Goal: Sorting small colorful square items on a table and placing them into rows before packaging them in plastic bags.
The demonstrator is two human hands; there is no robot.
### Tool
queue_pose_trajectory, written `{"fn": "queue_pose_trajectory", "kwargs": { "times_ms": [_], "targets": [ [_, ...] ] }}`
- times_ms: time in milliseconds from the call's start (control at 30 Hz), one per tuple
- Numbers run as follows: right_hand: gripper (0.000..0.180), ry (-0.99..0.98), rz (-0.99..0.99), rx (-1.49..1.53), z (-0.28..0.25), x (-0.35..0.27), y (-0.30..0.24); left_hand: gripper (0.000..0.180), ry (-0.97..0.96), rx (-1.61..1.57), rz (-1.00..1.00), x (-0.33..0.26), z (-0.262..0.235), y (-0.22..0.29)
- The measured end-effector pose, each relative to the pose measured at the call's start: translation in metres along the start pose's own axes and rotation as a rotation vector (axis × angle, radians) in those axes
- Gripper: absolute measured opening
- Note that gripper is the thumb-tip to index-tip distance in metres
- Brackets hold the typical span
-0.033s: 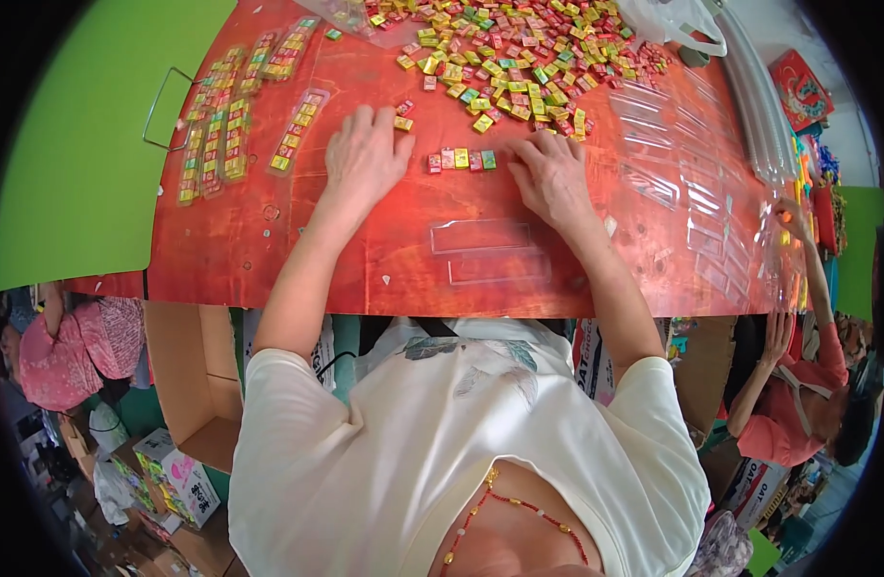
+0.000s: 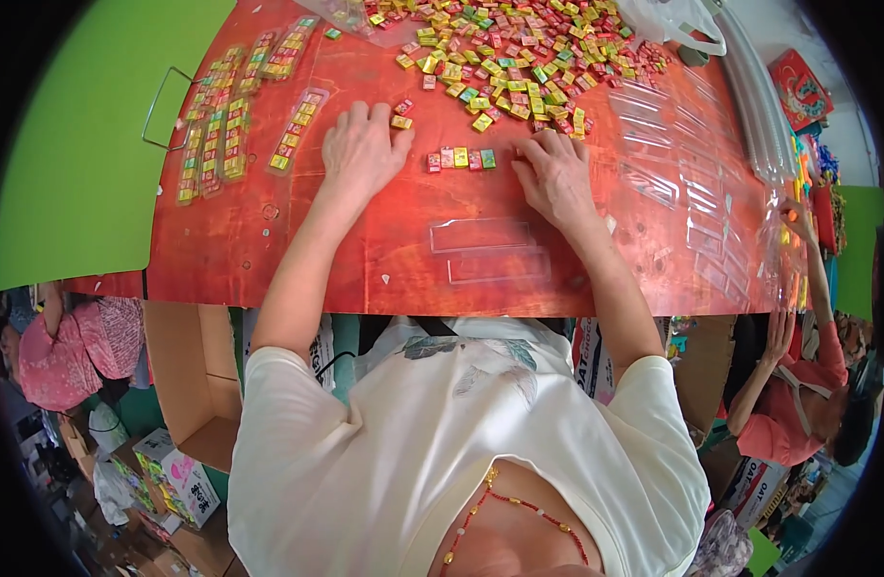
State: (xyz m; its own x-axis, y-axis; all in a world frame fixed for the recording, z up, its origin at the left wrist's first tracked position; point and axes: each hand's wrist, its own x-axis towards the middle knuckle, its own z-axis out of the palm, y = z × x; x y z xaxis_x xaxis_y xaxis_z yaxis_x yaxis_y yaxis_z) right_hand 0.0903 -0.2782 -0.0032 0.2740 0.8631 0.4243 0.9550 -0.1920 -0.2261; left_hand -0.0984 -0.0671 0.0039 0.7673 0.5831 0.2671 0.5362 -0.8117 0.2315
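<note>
A short row of small wrapped candies lay on the red table, between the two hands. The left hand rested flat, fingers spread, holding nothing. The right hand lay palm-down, fingers loosely curled, just beside the row's right end.

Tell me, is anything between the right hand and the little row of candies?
Nothing visible is. The right hand lies flat on the red table, and its fingers sit just right of the short row of small square wrapped candies. Only bare table shows between them.
</note>
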Motion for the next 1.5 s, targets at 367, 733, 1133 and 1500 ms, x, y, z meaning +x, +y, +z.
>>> {"fn": "queue_pose_trajectory", "kwargs": {
  "times_ms": [367, 733, 1133, 1500],
  "targets": [
    [0.025, 0.009, 0.06, -0.084, -0.003, -0.008, 0.008, 0.025, -0.062, 0.015, 0.119, -0.019, 0.004, -0.006],
    [0.028, -0.115, -0.034, -0.115, 0.006, 0.007, -0.011, 0.043, -0.283, -0.226, 0.142, -0.033, -0.004, 0.018],
    [0.035, -0.202, -0.074, 0.043, 0.022, 0.012, -0.012, 0.033, -0.234, -0.1, 0.197, -0.021, 0.012, 0.042],
    [0.031, -0.271, -0.034, 0.055, -0.039, -0.051, -0.052, 0.026, -0.266, -0.23, 0.263, -0.084, -0.025, 0.075]
  ]
}}
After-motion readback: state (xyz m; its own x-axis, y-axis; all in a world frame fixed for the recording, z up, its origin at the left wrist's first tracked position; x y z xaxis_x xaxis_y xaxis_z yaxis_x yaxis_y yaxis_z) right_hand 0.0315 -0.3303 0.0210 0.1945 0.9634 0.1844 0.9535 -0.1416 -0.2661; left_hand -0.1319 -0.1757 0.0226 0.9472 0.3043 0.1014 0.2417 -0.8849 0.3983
